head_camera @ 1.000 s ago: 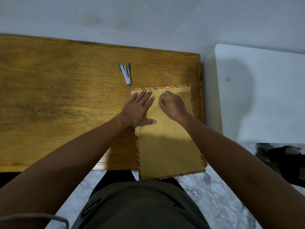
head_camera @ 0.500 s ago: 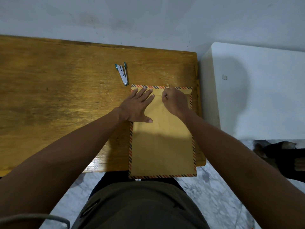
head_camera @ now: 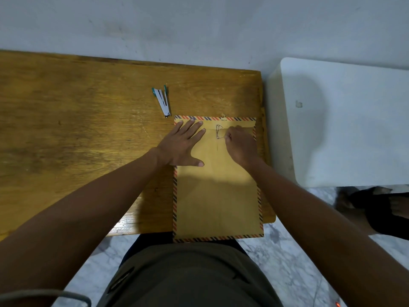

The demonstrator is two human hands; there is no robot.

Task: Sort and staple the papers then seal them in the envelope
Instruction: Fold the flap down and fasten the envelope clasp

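In the head view we see the brown envelope with its striped border lying at the centre of the frame, on the right end of the wooden table, its lower edge hanging past the table's near edge. Our left hand lies flat on the envelope's upper left corner, fingers spread and released. Our right hand is curled, fingertips pinched at the string clasp under the flap. The stapler rests open, up and to the left, apart from the envelope.
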